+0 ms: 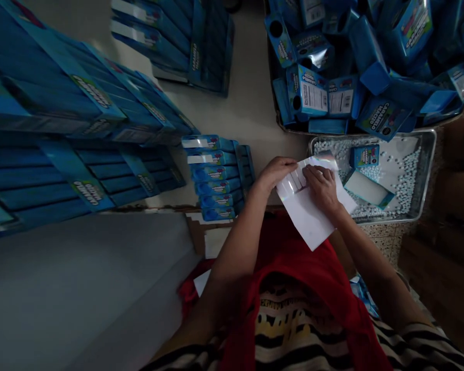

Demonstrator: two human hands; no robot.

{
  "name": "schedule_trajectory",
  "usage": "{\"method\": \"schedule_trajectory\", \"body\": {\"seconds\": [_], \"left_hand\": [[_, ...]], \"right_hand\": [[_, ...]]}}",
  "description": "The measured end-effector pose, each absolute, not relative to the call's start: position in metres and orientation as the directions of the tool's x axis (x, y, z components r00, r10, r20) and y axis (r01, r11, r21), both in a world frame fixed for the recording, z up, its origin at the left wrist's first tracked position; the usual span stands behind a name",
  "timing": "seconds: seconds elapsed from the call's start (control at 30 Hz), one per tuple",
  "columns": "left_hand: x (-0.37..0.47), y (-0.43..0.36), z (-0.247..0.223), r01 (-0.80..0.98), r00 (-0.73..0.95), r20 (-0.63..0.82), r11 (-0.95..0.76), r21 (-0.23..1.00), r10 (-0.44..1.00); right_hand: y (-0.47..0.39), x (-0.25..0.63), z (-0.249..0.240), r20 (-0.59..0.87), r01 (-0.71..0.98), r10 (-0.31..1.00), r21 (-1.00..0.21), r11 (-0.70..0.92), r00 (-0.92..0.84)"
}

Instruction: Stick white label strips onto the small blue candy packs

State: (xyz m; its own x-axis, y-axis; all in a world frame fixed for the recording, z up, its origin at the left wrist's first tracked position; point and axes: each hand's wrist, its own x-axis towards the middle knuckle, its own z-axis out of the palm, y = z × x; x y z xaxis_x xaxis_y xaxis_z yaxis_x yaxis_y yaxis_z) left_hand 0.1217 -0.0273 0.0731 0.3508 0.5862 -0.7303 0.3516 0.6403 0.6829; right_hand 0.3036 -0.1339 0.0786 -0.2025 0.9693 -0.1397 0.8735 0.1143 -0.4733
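Observation:
A white sticker sheet (312, 219) with shiny, clear-looking strips along its upper part is between my two hands, above the front edge of the table. My left hand (275, 174) pinches its upper left edge between thumb and fingers. Across the strips lies my right hand (321, 186), its fingers bent and close together on the sheet; what lies under the fingertips is hidden. Just to the left stands a row of blue candy boxes (218, 172), two of them with pale strips on their ends.
A metal tray (429, 175) at the right holds small pale candies, a small blue box (365, 155) and an open box (367, 189). Behind it, a large carton (278, 116) is heaped with blue boxes. Stacked box bundles (81, 175) fill the left, with another bundle (193, 46) farther back.

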Motion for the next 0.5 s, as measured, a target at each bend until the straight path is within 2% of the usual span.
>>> {"method": "schedule_trajectory", "body": {"seconds": [0.13,0.23,0.3,0.37,0.43,0.5], "left_hand": [[0.121,-0.027,0.063,0.563,0.354,-0.625,0.375,0.736,0.696],[0.128,-0.024,0.053,0.709,0.313,-0.54,0.186,0.68,0.781],[0.132,-0.024,0.053,0.744,0.267,-0.467,0.128,0.656,0.843],[0.132,-0.028,0.063,0.72,0.225,-0.358,0.093,0.688,0.906],[0.129,-0.036,0.083,0.608,0.173,-0.278,0.12,0.785,0.945],[0.122,-0.047,0.107,0.385,0.149,-0.346,0.268,0.883,0.926]], "right_hand": [[-0.138,0.303,0.088,-0.112,0.884,0.987,-0.464,0.05,-0.115],[-0.144,0.3,0.111,-0.101,0.886,0.994,-0.464,-0.02,-0.03],[-0.148,0.295,0.135,-0.075,0.844,0.995,-0.527,-0.1,0.071],[-0.151,0.288,0.163,-0.097,0.716,0.968,-0.656,-0.239,0.233],[-0.15,0.279,0.189,-0.228,0.47,0.901,-0.791,-0.392,0.369],[-0.147,0.271,0.207,-0.383,0.201,0.829,-0.848,-0.491,0.408]]}}
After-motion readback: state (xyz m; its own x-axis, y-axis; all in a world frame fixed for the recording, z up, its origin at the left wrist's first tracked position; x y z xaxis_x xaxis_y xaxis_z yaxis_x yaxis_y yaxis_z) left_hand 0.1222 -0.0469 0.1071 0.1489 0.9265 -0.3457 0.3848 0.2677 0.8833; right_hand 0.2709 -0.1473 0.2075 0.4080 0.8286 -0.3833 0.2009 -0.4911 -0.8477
